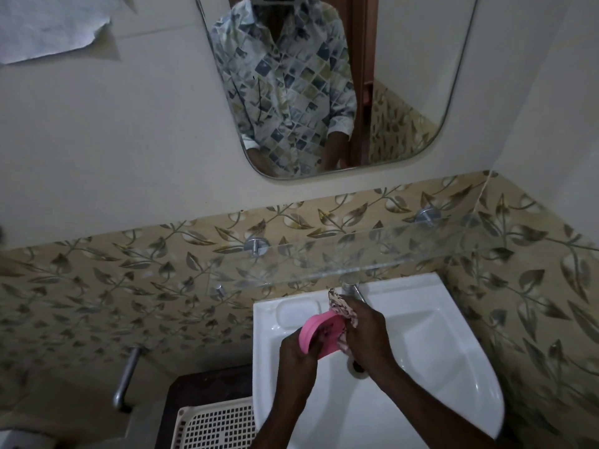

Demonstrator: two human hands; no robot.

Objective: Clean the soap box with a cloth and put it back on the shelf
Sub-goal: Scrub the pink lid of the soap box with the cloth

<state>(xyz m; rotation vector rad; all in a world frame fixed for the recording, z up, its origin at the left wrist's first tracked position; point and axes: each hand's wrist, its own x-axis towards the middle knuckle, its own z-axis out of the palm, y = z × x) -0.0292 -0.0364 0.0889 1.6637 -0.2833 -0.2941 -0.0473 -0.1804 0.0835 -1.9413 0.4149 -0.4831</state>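
A pink soap box (pixel 319 332) is held tilted over the white sink (pixel 437 345). My left hand (pixel 296 354) grips its lower left edge. My right hand (pixel 364 335) is closed on a patterned cloth (pixel 340 307) and presses it against the right side of the box. Part of the cloth sticks up above my fingers. A glass shelf (pixel 372 251) on metal pegs runs along the wall just above the sink, with nothing on it.
A metal tap (pixel 355 290) stands at the back of the sink behind the cloth. A mirror (pixel 330 82) hangs above and shows a person in a patterned shirt. A white lattice basket (pixel 217 426) and a metal pipe (pixel 126 377) are at lower left.
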